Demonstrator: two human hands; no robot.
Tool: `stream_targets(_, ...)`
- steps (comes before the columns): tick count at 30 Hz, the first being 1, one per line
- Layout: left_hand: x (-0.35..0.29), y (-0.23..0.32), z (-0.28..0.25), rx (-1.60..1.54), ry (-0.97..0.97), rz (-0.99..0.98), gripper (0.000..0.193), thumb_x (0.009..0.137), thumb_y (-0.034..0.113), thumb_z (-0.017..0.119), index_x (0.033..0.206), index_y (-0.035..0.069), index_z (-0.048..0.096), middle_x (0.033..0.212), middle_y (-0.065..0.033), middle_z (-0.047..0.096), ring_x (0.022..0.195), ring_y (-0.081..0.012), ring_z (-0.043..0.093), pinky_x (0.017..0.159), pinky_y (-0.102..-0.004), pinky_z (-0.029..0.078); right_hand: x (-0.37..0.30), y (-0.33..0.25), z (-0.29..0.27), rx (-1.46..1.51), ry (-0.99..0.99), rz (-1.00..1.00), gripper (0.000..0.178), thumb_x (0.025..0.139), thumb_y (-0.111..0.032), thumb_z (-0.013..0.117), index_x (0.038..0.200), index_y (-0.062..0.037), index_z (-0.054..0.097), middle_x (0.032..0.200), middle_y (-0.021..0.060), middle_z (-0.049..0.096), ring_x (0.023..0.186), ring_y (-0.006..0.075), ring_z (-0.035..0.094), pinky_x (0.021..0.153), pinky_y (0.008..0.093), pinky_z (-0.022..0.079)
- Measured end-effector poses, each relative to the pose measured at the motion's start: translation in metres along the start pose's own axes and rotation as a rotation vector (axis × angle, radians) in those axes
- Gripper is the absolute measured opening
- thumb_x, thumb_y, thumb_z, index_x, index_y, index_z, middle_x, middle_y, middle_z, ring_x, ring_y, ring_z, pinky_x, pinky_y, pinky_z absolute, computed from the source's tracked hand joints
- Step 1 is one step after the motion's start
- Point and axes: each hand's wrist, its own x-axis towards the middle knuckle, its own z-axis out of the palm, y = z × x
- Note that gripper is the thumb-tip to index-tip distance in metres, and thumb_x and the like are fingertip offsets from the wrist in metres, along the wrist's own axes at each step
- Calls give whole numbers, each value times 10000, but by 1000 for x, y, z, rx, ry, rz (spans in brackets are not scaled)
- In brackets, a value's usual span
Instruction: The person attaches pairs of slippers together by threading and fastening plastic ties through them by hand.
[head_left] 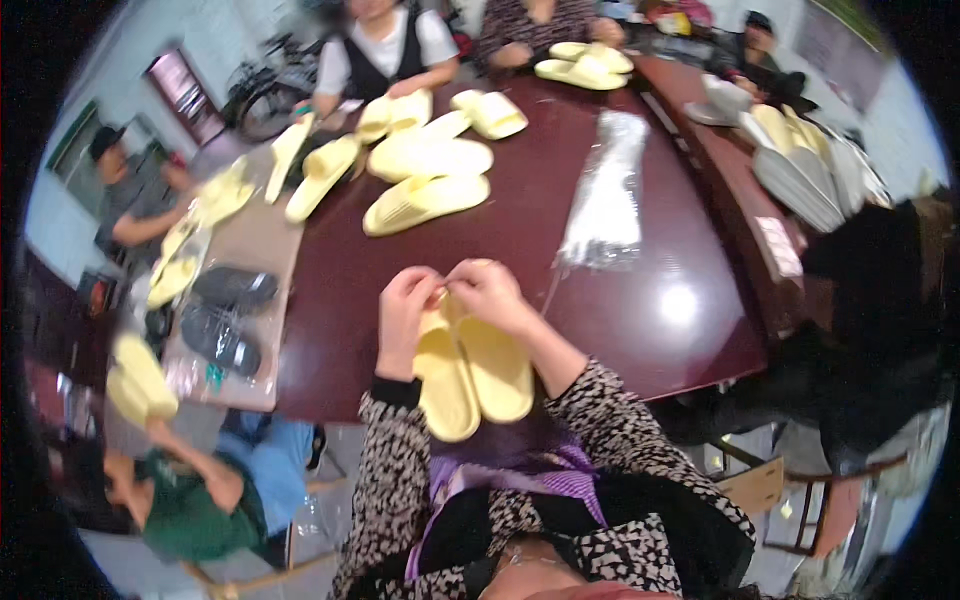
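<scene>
A pair of pale yellow slippers (500, 375) lies side by side at the near edge of the dark red table, heels toward me. Over their toe end, my left hand (408, 308) and my right hand (490, 293) meet with fingertips pinched close together. Whatever is between the fingers is too small to make out. My hands partly hide the slippers' upper straps. Right of my hands lies a long bundle of clear, shiny plastic (607, 190), and a thin pale strand shows near its lower end.
Several yellow slippers (430, 200) lie ahead on the left. Dark slippers (222, 345) rest on a lighter tabletop (268, 372) at the left. Grey and yellow slippers (795, 180) are piled at the far right. Several people work around the table; a person in green (200, 505) sits near left.
</scene>
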Motion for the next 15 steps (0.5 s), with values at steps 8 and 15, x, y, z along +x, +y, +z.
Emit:
stream_targets(8,5,-12,1,-94,-5,-44,62,877,79,579,858,27,606,737,-1,598,626,-52,545,580,-186,458,0,12,2,56,30,-39,103,773,-67,594,825,3,648,722,148,628,694,231,634,641,313,492)
stream_targets(15,7,-18,-4,-86,-6,-69,55,879,74,579,851,34,605,731,2,604,616,-48,543,578,-180,458,3,15,7,13,79,-129,70,758,-33,586,797,11,623,678,135,604,640,220,613,596,310,478)
